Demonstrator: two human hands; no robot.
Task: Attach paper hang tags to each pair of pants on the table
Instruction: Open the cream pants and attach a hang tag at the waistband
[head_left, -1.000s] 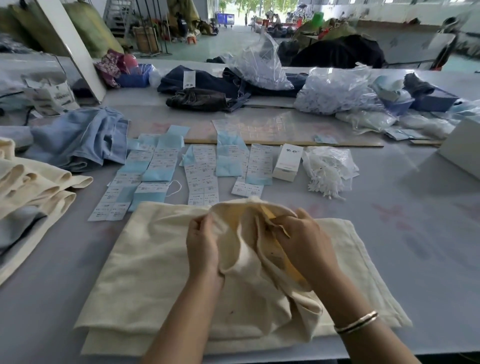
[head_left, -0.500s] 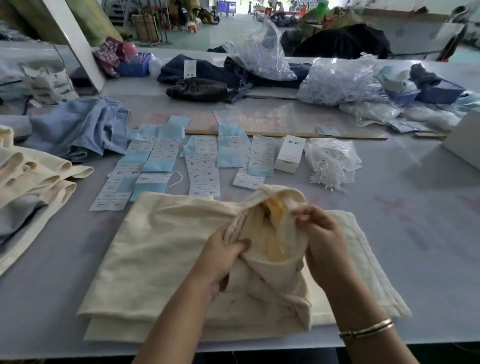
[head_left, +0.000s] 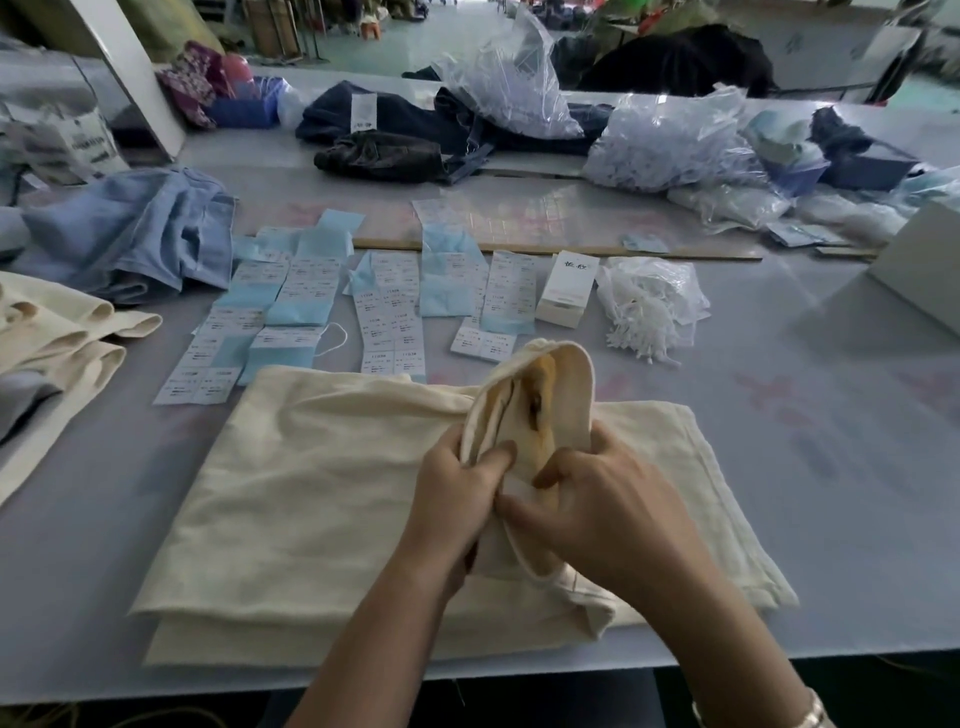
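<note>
Folded cream pants (head_left: 322, 483) lie on the grey table (head_left: 831, 493) in front of me. Their waistband (head_left: 566, 379) is pulled up into an open loop, with yellowish lining showing inside. My left hand (head_left: 457, 493) grips the left side of the waistband, thumb tucked into the fabric. My right hand (head_left: 608, 504) pinches the right side of it, touching my left hand. Rows of white and light-blue paper hang tags (head_left: 389, 306) lie just beyond the pants. A bag of white tag strings (head_left: 649, 306) sits to their right.
A small white box (head_left: 566, 288) stands between tags and strings. Blue pants (head_left: 140, 234) and more cream pants (head_left: 57, 332) lie at the left. Dark pants (head_left: 395, 130), clear plastic bags (head_left: 670, 145) and a wooden ruler (head_left: 561, 249) are further back. A white box (head_left: 924, 270) sits far right.
Both hands have come together lower on the raised waistband; my right hand moved down and left until it touches my left. The waistband loop now stands more upright.
</note>
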